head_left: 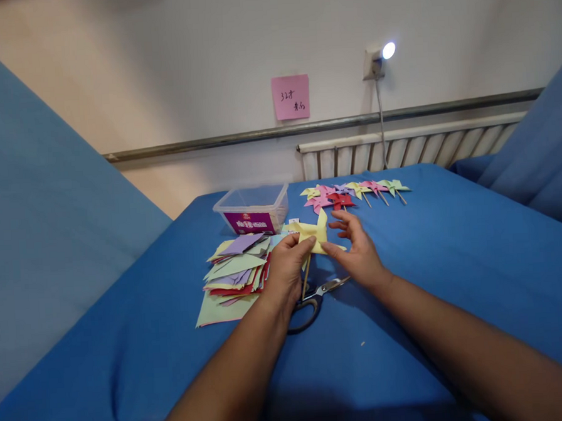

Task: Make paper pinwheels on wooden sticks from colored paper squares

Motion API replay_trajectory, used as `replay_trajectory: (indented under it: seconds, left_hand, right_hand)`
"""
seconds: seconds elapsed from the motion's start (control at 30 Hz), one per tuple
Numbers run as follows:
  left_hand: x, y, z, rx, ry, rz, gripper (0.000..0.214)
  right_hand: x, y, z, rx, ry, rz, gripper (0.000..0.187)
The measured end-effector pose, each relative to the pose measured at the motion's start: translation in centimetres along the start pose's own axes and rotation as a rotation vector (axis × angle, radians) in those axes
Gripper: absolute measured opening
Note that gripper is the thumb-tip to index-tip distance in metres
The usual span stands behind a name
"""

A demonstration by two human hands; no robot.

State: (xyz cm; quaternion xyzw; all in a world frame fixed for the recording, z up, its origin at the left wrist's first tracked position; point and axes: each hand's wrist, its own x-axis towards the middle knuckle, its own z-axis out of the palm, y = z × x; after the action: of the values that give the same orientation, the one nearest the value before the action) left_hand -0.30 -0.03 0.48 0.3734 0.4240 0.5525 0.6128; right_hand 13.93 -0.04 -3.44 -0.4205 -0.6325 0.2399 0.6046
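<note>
Yellow paper pinwheel (320, 236) in the left hand (286, 267), right hand (360, 256) at its edge.
Left hand pinches the pinwheel between thumb and fingers, above the blue-covered counter (430, 278); right hand is loose, fingers spread, thumb at the paper's lower right corner, no firm grip visible. Thin stick (306, 275) slants down below the pinwheel, lower end near the scissors (331, 286), which lie on the counter under the hands. Stack of coloured paper (237, 272) sits just left of the left hand, clear plastic box (249, 223) behind it. Group of multicoloured pinwheels (341, 201) lies farther back, right of the box, several with sticks showing.
</note>
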Motion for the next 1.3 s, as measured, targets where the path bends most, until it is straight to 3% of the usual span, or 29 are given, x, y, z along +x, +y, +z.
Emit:
replay_trajectory:
  seconds: [0.17,0.33,0.5,0.63,0.77,0.9,1.17,1.3]
  left_hand:
    - [-0.1,0.3,0.3,-0.103,-0.009,-0.039,0.028]
    - [-0.2,0.3,0.6,-0.161,0.004,-0.056,0.022]
    - [-0.5,0.4,0.7,-0.198,-0.02,-0.077,0.025]
    - [-0.4,0.4,0.7,-0.189,-0.029,-0.09,0.031]
    - [-0.3,0.2,0.6,-0.144,-0.007,-0.091,0.029]
    - [-0.3,-0.1,0.6,-0.086,-0.072,-0.136,0.029]
    - [-0.5,0.6,0.7,-0.216,-0.156,-0.247,0.015]
    - [-0.4,0.8,0.5,-0.24,-0.195,-0.239,0.013]
  right_hand:
    - [-0.5,-0.2,0.4,-0.165,-0.076,-0.191,0.062]
    - [-0.2,-0.1,0.3,-0.195,-0.027,-0.208,0.049]
    - [-0.3,-0.4,0.2,-0.209,-0.07,-0.216,0.048]
    - [-0.4,-0.7,0.4,-0.107,-0.056,-0.091,0.043]
    - [-0.1,-0.8,0.4,0.179,-0.028,0.19,0.039]
    - [0.4,-0.4,0.2,0.377,-0.076,0.437,0.032]
    - [0.7,0.0,0.0,0.606,-0.062,0.599,0.03]
    - [1.0,-0.5,-0.2,0.768,-0.048,0.658,0.027]
